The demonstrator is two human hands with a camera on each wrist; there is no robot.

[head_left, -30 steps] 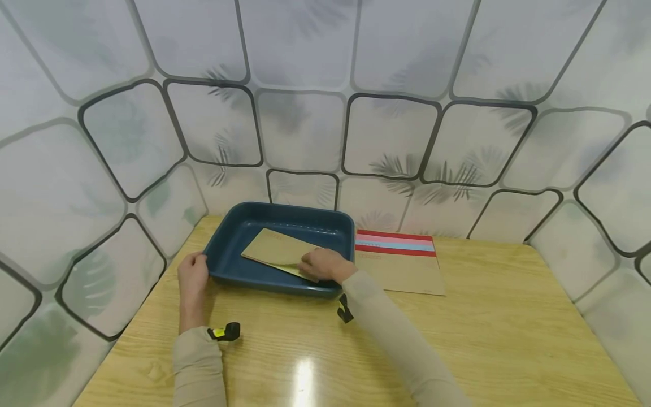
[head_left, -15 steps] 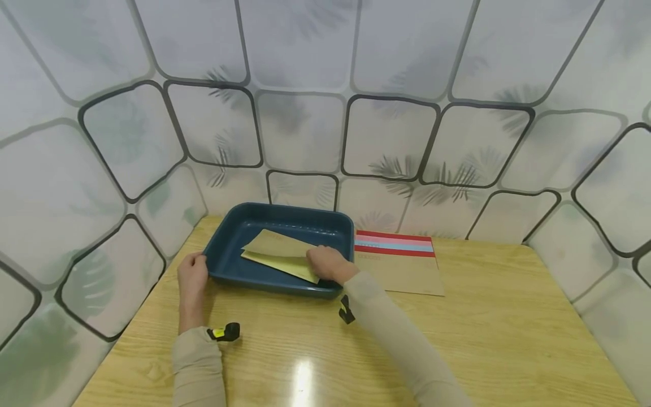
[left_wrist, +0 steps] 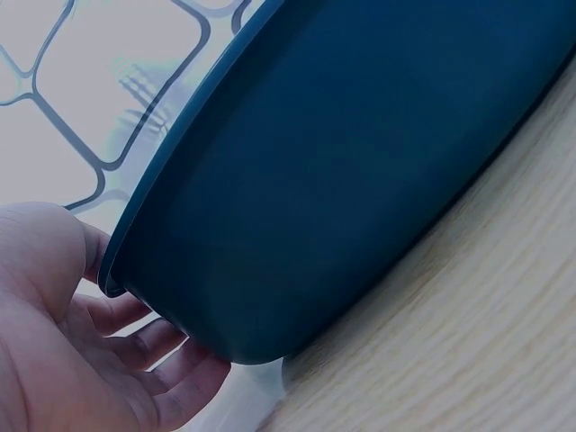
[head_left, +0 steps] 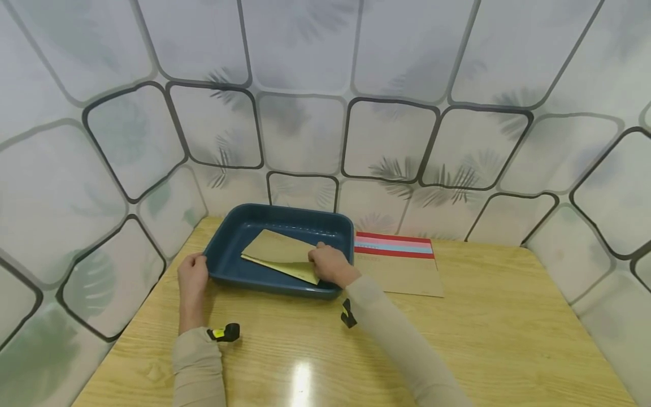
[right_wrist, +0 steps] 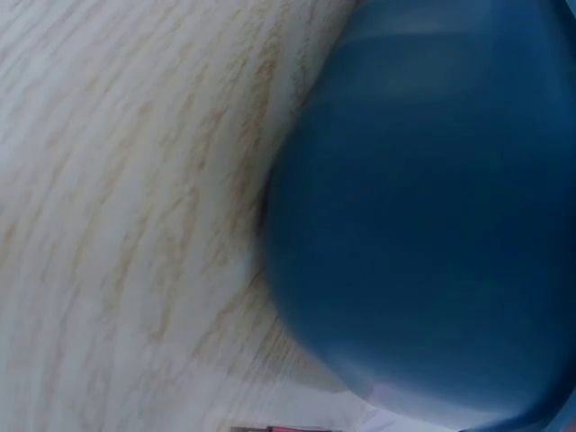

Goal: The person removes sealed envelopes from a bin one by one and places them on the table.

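In the head view a dark blue rectangular tray [head_left: 285, 291] stands on the table. My left hand [head_left: 192, 274] grips its left end near the front corner. The left wrist view shows the left hand [left_wrist: 99, 342] with its thumb at the rim and its fingers curled under the tray's outer wall [left_wrist: 297, 198]. Slantwise inside the tray lies a tan paper booklet [head_left: 277, 247]; a paler yellow layer [head_left: 297, 271] shows beneath its top sheet. My right hand [head_left: 333, 264] pinches the top sheet's right end, hiding that corner. Only the tray's wall [right_wrist: 432, 216] fills the right wrist view, without the hand.
Just right of the tray, a flat tan booklet or envelope [head_left: 407, 274] with red, pink and light blue stripes lies on the wooden table [head_left: 508, 328]. A patterned wall covering [head_left: 305, 130] rises behind the table and on both sides.
My right hand has shifted slightly right with the booklet's top sheet, uncovering more of the yellow layer. The sheet bowed upward and now lies flatter. My left hand and the tray stay put.
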